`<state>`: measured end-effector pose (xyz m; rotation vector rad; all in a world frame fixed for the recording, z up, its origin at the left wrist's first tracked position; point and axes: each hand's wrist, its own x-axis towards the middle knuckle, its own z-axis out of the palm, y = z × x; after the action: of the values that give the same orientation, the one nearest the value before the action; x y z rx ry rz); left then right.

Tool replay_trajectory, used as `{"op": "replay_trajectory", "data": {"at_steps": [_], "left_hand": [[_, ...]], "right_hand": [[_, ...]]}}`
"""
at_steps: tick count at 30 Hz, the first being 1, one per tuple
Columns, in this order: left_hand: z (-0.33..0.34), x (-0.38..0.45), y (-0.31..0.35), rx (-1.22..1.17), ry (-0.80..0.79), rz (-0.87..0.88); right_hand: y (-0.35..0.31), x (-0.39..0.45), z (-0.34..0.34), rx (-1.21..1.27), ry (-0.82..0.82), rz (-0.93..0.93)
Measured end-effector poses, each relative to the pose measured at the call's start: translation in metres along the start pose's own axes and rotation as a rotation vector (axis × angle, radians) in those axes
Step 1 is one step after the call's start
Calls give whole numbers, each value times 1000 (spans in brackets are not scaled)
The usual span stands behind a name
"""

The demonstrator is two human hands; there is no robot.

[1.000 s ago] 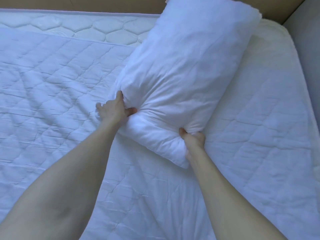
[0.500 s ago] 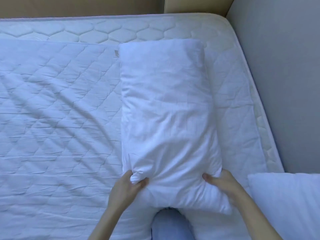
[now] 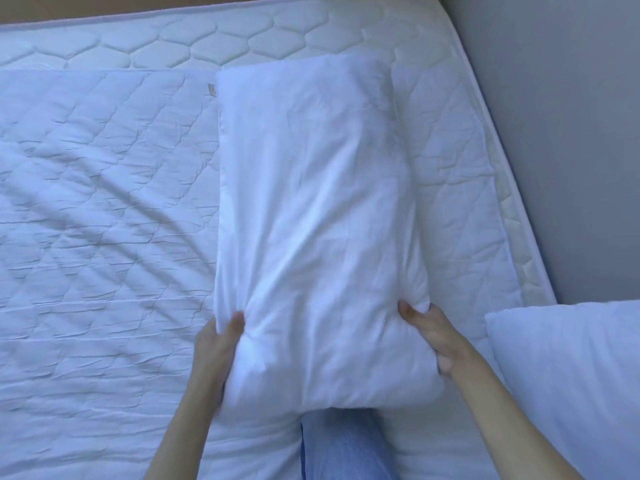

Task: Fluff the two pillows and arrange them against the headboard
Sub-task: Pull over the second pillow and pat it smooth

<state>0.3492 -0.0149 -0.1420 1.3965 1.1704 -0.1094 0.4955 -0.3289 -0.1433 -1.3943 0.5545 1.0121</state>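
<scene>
A long white pillow (image 3: 311, 209) lies lengthwise on the quilted white mattress pad (image 3: 97, 220), its far end near the bed's top edge. My left hand (image 3: 216, 344) grips its near left corner, thumb on top. My right hand (image 3: 431, 332) grips the near right side, fingers pressed into the fabric. A second white pillow (image 3: 568, 379) lies at the right edge, partly out of frame, untouched. The brown headboard (image 3: 104, 6) shows as a strip along the top left.
A grey wall (image 3: 561, 133) runs close along the mattress's right edge. The bare quilted mattress border (image 3: 242, 43) is exposed at the top. My knee in blue jeans (image 3: 343, 445) rests on the bed under the pillow's near end.
The pillow went from raised and angled toward the headboard to lying flat lengthwise in front of me. Both hands kept hold of its near end and slid slightly along the sides.
</scene>
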Motion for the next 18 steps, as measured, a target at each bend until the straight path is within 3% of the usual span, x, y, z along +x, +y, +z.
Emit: {"op": "replay_trajectory", "data": {"at_steps": [3,6,9,12,13,15,18], "left_hand": [[-18,-10,-27,125,76,-32],[-17,-6,-47,350,195,-50],[2,11,-20,591,363,70],[39,17,39,565,437,491],[57,13,58,534,411,624],[91,12,70,620,257,853],[105,40,27,1114,20,975]], "right_hand": [[14,-1,-23,-401,-39,96],[20,13,-27,-911,110,106],[-8,22,-6,-840,431,-133],[-33,28,41,-804,636,-524],[-34,30,62,-877,643,-629],[-25,40,104,-1186,493,-686],[-12,63,130,-1629,152,-524]]}}
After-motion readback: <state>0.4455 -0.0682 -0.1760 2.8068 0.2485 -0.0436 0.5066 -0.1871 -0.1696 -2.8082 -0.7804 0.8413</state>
